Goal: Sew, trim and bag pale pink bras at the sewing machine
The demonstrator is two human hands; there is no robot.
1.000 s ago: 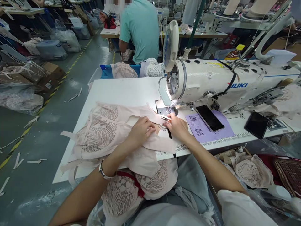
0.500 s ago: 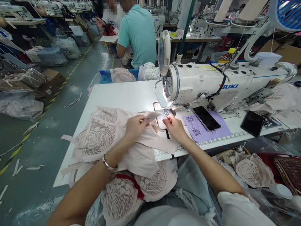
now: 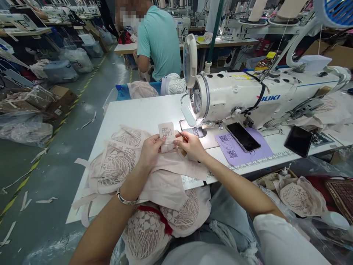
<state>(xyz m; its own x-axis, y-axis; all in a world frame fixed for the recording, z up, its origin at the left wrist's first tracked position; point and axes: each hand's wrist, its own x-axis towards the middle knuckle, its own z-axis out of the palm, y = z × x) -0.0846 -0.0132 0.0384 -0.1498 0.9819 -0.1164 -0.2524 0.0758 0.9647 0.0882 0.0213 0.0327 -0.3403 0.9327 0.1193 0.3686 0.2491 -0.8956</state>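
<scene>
A pale care label (image 3: 167, 133) with small printed text stands upright, facing me. My left hand (image 3: 151, 149) pinches its left side between thumb and fingers. My right hand (image 3: 192, 146) is closed around a small dark pointed tool (image 3: 182, 135), whose exact kind is hard to make out. Its fingertips also touch the label's lower right edge. Below both hands spreads a beige lace bra (image 3: 118, 162), partly on the table and partly over its front edge. More lace cups (image 3: 145, 233) with a red strip lie on my lap.
Right of my hands stands a white sewing machine (image 3: 228, 94). A phone (image 3: 243, 137) rests on a purple sheet (image 3: 230, 151), with a dark flat device (image 3: 298, 141) farther right. The white tabletop (image 3: 132, 110) has a ruler along its front edge. A person in a teal shirt (image 3: 163, 42) sits beyond.
Both hands have drawn back from the needle area, slightly left. The label has turned from tilted to upright, with its print now facing me. The pointed tool shows more clearly.
</scene>
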